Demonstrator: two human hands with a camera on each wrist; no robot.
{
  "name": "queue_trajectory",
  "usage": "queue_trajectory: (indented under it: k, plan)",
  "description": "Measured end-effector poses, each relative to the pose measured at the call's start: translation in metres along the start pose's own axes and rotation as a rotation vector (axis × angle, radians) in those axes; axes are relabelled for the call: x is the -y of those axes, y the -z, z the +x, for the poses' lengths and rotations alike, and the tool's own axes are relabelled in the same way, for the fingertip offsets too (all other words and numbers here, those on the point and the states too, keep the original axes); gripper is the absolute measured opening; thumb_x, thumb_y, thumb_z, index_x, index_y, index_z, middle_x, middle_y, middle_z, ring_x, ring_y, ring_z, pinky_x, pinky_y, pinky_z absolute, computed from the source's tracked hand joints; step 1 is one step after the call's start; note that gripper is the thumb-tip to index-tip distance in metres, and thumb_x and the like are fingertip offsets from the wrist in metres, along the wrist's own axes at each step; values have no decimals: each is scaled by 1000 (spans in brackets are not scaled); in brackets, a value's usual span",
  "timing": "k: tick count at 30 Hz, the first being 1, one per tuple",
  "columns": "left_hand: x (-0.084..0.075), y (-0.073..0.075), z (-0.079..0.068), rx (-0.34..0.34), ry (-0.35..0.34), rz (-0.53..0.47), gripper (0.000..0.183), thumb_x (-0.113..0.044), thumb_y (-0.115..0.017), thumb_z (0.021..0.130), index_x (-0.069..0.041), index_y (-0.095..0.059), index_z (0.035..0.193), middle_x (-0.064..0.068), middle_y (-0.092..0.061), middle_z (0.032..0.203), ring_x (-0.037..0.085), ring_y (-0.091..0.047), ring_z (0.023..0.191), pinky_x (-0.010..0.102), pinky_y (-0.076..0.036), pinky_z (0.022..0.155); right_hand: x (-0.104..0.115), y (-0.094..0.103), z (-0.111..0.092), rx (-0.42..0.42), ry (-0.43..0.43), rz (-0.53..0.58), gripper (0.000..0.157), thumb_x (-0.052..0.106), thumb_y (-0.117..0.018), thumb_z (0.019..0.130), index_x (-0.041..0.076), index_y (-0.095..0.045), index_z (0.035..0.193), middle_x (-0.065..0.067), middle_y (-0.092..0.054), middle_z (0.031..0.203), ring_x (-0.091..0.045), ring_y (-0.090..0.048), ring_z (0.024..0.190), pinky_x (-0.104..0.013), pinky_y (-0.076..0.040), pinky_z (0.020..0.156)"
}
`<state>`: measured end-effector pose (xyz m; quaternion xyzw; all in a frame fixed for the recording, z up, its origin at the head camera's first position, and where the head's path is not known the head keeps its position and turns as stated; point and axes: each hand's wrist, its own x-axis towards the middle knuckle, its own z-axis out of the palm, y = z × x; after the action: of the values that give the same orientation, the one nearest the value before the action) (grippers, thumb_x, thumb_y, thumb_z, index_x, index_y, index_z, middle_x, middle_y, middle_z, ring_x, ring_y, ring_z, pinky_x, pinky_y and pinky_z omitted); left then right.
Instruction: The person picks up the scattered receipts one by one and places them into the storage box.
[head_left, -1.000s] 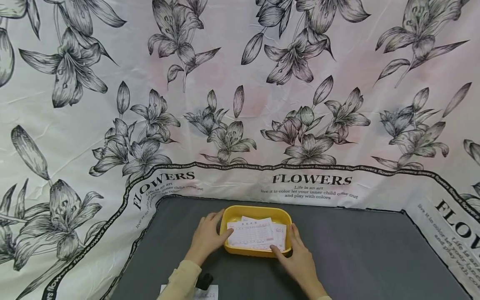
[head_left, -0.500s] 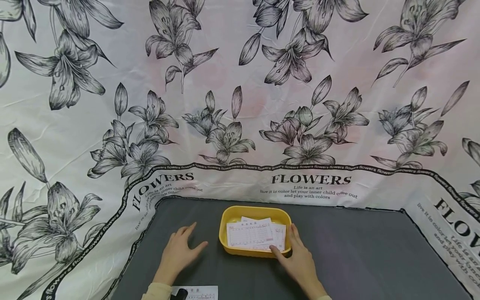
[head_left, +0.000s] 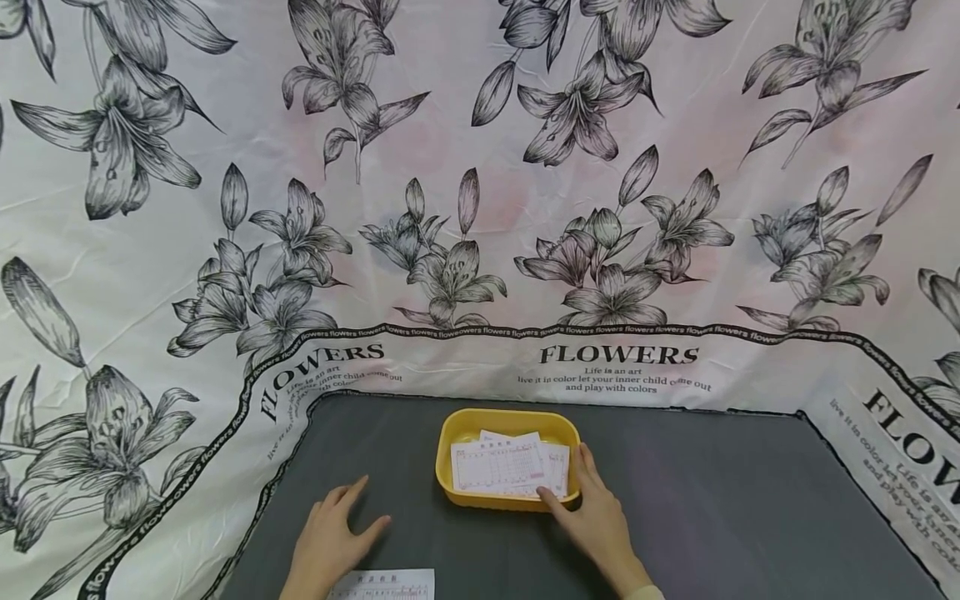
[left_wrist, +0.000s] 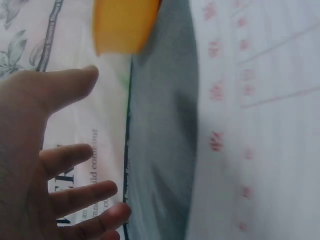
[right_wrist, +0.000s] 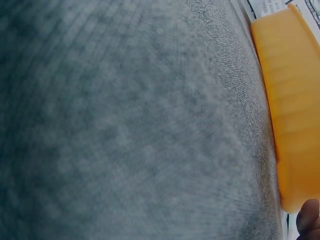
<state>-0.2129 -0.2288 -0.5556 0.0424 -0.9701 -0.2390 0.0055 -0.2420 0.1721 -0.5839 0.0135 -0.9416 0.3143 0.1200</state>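
Note:
A yellow plastic basket (head_left: 495,502) stands on the dark grey table, with several white printed slips (head_left: 495,467) lying overlapped inside it. My right hand (head_left: 600,517) holds its front right corner, the thumb over the front rim and the fingers along the right side. In the right wrist view, the basket's outer wall (right_wrist: 295,110) shows with one fingertip (right_wrist: 308,217) by its lower end. My left hand (head_left: 327,537) hovers at the left, fingers spread and nothing in them. Close to it lies another printed slip (head_left: 386,585), cut off by the bottom edge; the left wrist view shows this slip (left_wrist: 270,125) large.
Behind the table hangs a white cloth (head_left: 465,367) with black flower prints and lettering. Its border also runs along the left and right table edges. Grey tabletop (head_left: 720,500) extends to the right of the basket.
My left hand has let go of the basket's left side and moved left and back toward the slip at the front. The right hand stays at the basket's corner.

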Motion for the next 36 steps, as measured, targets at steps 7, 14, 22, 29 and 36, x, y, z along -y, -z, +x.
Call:
queue_trajectory:
  k: [7, 14, 22, 29, 36]
  plan:
    - [7, -1, -15, 47, 54, -2, 90, -67, -81, 83, -11, -61, 151, 23, -62, 136, 43, -61, 111, 69, -51, 94, -1, 0, 1, 5, 4, 0, 104, 67, -71, 93, 3, -33, 165, -16, -32, 171, -51, -67, 118, -63, -57, 91]
    - [16, 0, -24, 62, 85, -9, 94, -72, -77, 83, -9, -60, 151, 26, -62, 134, 46, -61, 109, 71, -52, 93, -3, 2, 2, -13, 20, -1, 103, 63, -72, 94, 1, -31, 165, -18, -32, 171, -52, -64, 123, -64, -56, 95]
    - [36, -6, -39, 108, 134, 1, 94, -69, -77, 85, -2, -59, 148, 30, -62, 127, 51, -60, 104, 74, -50, 92, 0, 2, 0, 19, 9, 2, 105, 66, -70, 93, 1, -31, 165, -18, -30, 171, -52, -63, 125, -65, -55, 95]
    - [49, -11, -49, 95, 171, 39, 97, -72, -76, 83, 4, -62, 143, 30, -61, 133, 46, -60, 107, 70, -51, 94, 0, 2, 1, 19, 4, 4, 105, 67, -70, 94, 1, -30, 165, -19, -29, 172, -51, -66, 121, -64, -58, 88]
    - [58, -18, -58, 112, 153, 73, 94, -71, -74, 86, 8, -66, 136, 32, -58, 138, 43, -59, 107, 68, -52, 93, -1, 1, 1, 19, 5, 8, 105, 66, -70, 94, 2, -30, 166, -19, -29, 172, -51, -66, 121, -64, -57, 92]
